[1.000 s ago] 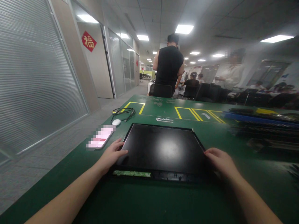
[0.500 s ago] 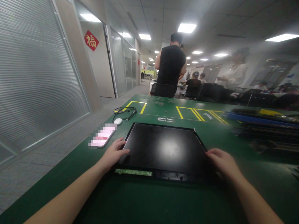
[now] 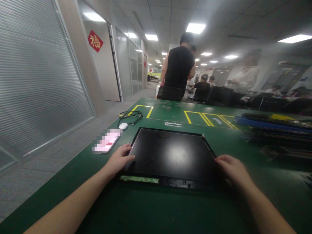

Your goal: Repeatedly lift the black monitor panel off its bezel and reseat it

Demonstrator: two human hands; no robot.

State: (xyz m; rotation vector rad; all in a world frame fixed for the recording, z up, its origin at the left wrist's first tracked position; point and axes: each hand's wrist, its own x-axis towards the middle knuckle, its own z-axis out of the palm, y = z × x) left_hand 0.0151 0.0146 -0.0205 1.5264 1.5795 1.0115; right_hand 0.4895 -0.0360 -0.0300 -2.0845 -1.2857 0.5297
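A flat black display panel [image 3: 170,154] lies face up on the green table [image 3: 151,211], with a narrow green circuit strip [image 3: 138,179] along its near edge. My left hand [image 3: 118,161] rests on the panel's left edge, thumb on top. My right hand [image 3: 232,169] sits at the panel's right edge, fingers curled over it. Both hands touch the panel, which stays flat on the table.
A phone [image 3: 107,144] lies left of the panel, with a white mouse [image 3: 123,126] and a coiled black cable [image 3: 130,116] beyond. Stacked dark trays [image 3: 275,130] fill the right side. Yellow tape boxes [image 3: 207,118] mark the far table. A person in black [image 3: 179,70] stands behind chairs.
My hands and the panel have stayed put. The view shifted slightly, and the person in black moved a little to the right.
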